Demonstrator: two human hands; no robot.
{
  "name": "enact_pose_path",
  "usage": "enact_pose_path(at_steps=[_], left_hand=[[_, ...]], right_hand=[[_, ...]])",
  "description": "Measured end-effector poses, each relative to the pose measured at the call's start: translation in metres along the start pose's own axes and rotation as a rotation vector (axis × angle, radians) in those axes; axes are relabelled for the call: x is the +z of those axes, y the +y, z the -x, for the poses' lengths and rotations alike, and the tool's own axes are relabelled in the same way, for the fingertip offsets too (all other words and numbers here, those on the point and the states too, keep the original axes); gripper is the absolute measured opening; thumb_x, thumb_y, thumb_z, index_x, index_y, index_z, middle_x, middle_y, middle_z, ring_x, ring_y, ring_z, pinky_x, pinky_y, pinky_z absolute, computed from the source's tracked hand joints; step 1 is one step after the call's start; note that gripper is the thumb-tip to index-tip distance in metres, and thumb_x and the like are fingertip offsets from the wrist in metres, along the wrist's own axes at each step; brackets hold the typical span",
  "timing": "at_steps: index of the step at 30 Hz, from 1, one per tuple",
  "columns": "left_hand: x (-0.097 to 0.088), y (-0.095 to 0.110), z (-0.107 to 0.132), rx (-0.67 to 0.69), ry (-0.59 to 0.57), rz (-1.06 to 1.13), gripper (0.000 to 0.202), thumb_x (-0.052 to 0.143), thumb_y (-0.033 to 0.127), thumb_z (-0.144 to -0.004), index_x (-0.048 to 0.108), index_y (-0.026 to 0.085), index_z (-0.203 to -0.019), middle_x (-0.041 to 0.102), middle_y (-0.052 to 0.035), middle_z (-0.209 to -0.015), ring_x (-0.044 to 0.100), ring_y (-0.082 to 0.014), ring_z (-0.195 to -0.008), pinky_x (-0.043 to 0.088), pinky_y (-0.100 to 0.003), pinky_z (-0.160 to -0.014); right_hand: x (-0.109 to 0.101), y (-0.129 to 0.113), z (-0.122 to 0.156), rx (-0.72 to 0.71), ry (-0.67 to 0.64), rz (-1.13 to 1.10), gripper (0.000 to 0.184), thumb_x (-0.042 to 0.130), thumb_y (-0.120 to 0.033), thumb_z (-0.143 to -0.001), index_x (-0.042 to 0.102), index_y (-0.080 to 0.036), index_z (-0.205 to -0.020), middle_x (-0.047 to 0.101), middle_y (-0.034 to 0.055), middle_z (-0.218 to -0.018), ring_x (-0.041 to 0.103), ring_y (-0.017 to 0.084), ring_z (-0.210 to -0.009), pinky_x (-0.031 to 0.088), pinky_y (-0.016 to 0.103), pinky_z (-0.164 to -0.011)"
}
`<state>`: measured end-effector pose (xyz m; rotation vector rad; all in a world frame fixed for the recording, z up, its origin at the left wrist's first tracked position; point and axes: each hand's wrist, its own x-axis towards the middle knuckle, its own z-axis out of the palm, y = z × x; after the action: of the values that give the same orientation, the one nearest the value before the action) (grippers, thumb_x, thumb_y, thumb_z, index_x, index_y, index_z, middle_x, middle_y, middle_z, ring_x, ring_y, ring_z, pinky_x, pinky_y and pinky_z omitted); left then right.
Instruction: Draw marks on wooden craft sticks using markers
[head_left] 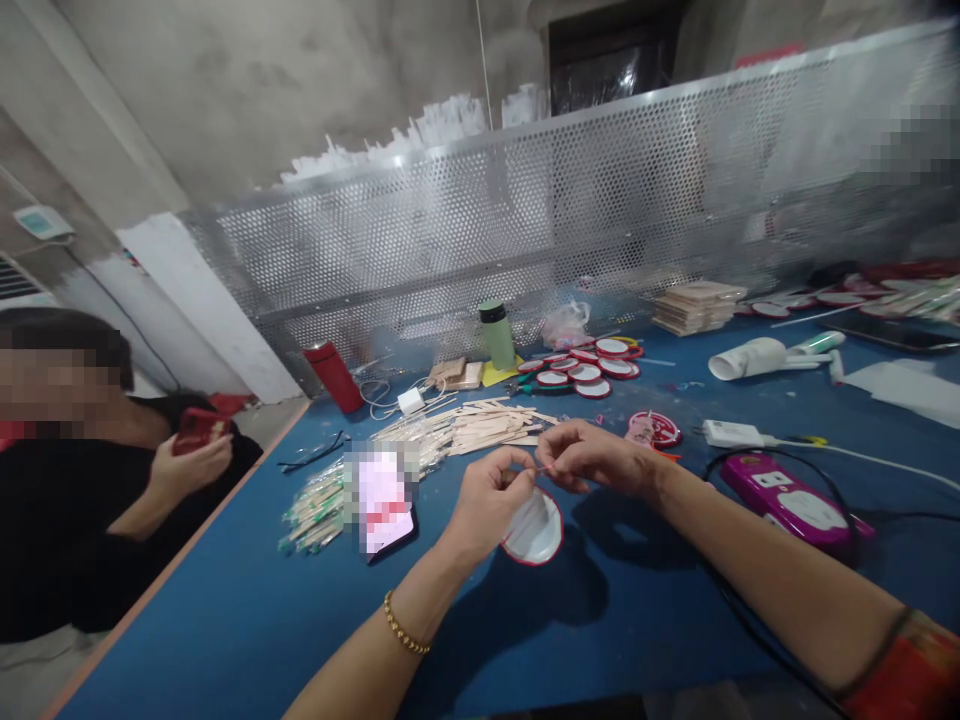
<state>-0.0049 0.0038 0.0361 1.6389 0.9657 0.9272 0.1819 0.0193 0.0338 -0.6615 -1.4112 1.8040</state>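
Observation:
My left hand (pixel 491 500) and my right hand (pixel 592 457) meet above the blue table (pixel 225 630), fingers pinched together on a thin strand (pixel 536 470) that runs between them. Below the left hand a round white disc with a red rim (pixel 536 530) hangs or rests just above the table; I cannot tell whether the hand holds it. A gold bead bracelet sits on my left wrist. A heap of wooden sticks (pixel 480 428) lies just beyond the hands.
A phone (pixel 384 498) lies left of my hands beside packed sticks (pixel 315 505). Several red-rimmed discs (pixel 585 368), a green flask (pixel 496 335), a red flask (pixel 334 375), a purple power strip (pixel 787 492) and a perforated metal screen (pixel 600 200) stand behind. A person sits at left holding a red phone (pixel 196 428).

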Motion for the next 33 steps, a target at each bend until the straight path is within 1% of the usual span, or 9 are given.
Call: enact_pose_path(at_steps=[3, 7, 9, 13, 16, 19, 25, 29, 33], left_hand=[[0.003, 0.001, 0.002, 0.047, -0.034, -0.007, 0.021, 0.060, 0.038, -0.075, 0.056, 0.018, -0.073, 0.030, 0.0095, -0.045, 0.022, -0.0056, -0.042, 0.017, -0.020, -0.043], [0.004, 0.005, 0.004, 0.098, -0.018, -0.027, 0.021, 0.060, 0.038, -0.077, 0.059, 0.017, -0.077, 0.028, 0.0103, -0.045, 0.022, -0.0056, -0.041, 0.017, -0.020, -0.043], [0.003, 0.006, 0.004, 0.108, 0.052, -0.013, 0.020, 0.060, 0.037, -0.078, 0.060, 0.017, -0.083, 0.028, 0.0110, -0.045, 0.022, -0.0059, -0.040, 0.018, -0.020, -0.042], [-0.002, 0.002, -0.001, 0.152, 0.318, -0.001, 0.022, 0.056, 0.039, -0.083, 0.061, 0.018, -0.089, 0.029, 0.0104, -0.047, 0.028, -0.0075, -0.041, 0.022, -0.020, -0.042], [-0.009, -0.003, -0.006, 0.210, 0.477, -0.074, 0.023, 0.053, 0.040, -0.086, 0.061, 0.018, -0.086, 0.047, 0.0052, -0.056, 0.042, -0.0099, -0.050, 0.032, -0.021, -0.048], [-0.013, -0.007, -0.009, 0.225, 0.549, -0.127, 0.024, 0.052, 0.040, -0.087, 0.062, 0.018, -0.085, 0.061, -0.0003, -0.072, 0.053, -0.0133, -0.063, 0.041, -0.024, -0.058], [-0.013, -0.009, -0.010, 0.247, 0.600, -0.166, 0.024, 0.050, 0.039, -0.089, 0.061, 0.019, -0.084, 0.063, -0.0016, -0.077, 0.057, -0.0158, -0.071, 0.045, -0.027, -0.066], [-0.010, -0.010, -0.010, 0.240, 0.588, -0.154, 0.021, 0.049, 0.036, -0.090, 0.060, 0.019, -0.087, 0.064, -0.0021, -0.081, 0.058, -0.0162, -0.075, 0.046, -0.027, -0.070], [-0.007, -0.008, -0.009, 0.232, 0.580, -0.172, 0.019, 0.048, 0.033, -0.090, 0.060, 0.019, -0.085, 0.065, -0.0024, -0.080, 0.058, -0.0168, -0.075, 0.046, -0.028, -0.069]], right_hand=[[-0.002, 0.000, 0.002, -0.001, -0.031, -0.044, 0.013, 0.068, -0.022, -0.062, 0.069, -0.010, -0.067, 0.053, -0.0021, -0.046, 0.042, 0.005, -0.039, 0.027, 0.016, -0.036], [-0.006, -0.002, 0.008, 0.007, -0.025, -0.013, 0.030, 0.071, -0.023, -0.064, 0.076, -0.008, -0.090, 0.055, -0.0023, -0.045, 0.033, 0.003, -0.034, 0.020, 0.016, -0.034], [-0.010, -0.006, 0.013, -0.014, 0.041, 0.055, 0.045, 0.073, -0.029, -0.068, 0.074, -0.010, -0.109, 0.060, -0.0013, -0.047, 0.029, 0.003, -0.031, 0.016, 0.017, -0.032], [-0.010, -0.013, 0.018, 0.006, 0.218, 0.263, 0.076, 0.075, -0.044, -0.073, 0.054, -0.015, -0.140, 0.059, -0.0044, -0.046, 0.030, 0.005, -0.031, 0.015, 0.018, -0.032], [0.002, -0.008, 0.010, 0.029, 0.244, 0.411, 0.082, 0.078, -0.048, -0.070, 0.054, -0.014, -0.140, 0.061, -0.0039, -0.050, 0.030, 0.004, -0.035, 0.019, 0.018, -0.035], [0.016, 0.006, -0.004, -0.073, 0.265, 0.467, 0.076, 0.078, -0.048, -0.068, 0.061, -0.014, -0.133, 0.060, -0.0038, -0.054, 0.036, 0.006, -0.041, 0.025, 0.020, -0.040], [0.028, 0.031, -0.019, -0.211, 0.405, 0.485, 0.069, 0.079, -0.042, -0.068, 0.065, -0.015, -0.129, 0.053, -0.0069, -0.053, 0.041, 0.008, -0.049, 0.033, 0.022, -0.049], [0.032, 0.036, -0.022, -0.260, 0.355, 0.336, 0.068, 0.079, -0.041, -0.068, 0.063, -0.020, -0.131, 0.070, 0.0004, -0.085, 0.058, 0.015, -0.070, 0.047, 0.027, -0.063], [0.033, 0.038, -0.023, -0.294, 0.387, 0.283, 0.070, 0.081, -0.041, -0.066, 0.064, -0.021, -0.130, 0.071, 0.0050, -0.108, 0.063, 0.022, -0.092, 0.052, 0.034, -0.078]])
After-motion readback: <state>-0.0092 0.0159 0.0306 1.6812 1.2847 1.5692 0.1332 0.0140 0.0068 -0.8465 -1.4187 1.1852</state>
